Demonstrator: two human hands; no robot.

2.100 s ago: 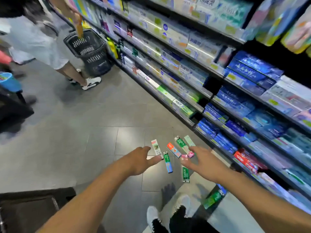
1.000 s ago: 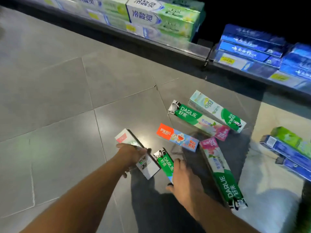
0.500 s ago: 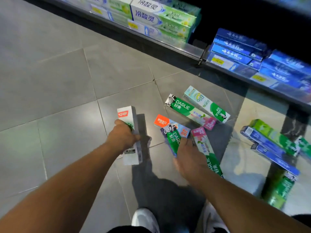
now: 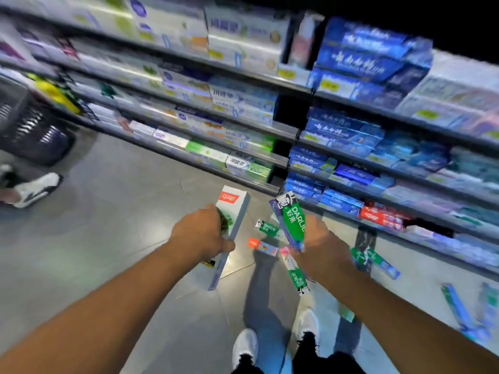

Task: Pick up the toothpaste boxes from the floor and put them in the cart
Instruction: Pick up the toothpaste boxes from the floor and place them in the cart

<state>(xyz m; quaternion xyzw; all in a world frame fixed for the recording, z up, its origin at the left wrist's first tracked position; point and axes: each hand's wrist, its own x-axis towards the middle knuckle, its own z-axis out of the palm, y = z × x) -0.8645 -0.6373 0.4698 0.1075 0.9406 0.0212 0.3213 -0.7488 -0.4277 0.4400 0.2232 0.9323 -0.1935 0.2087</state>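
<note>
Motion blur smeared the shelves, and each grip hid its box's middle. The left hand (image 4: 201,236) curled round a long white cardboard toothpaste box (image 4: 229,233) pointing toward one o'clock; the right hand (image 4: 321,244) clutched a green Darlie toothpaste box (image 4: 291,220) pointing toward eleven, both above the grey tiled floor (image 4: 108,211).

Shelf boxes (image 4: 243,103): motion-blurred; we cannot read the labels.
Basket (image 4: 29,125): cut off at left edge (as is the shoe (image 4: 35,188)).

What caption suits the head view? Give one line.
Left hand grips a white box, right hand a green Darlie box; others remain on the floor.
</note>
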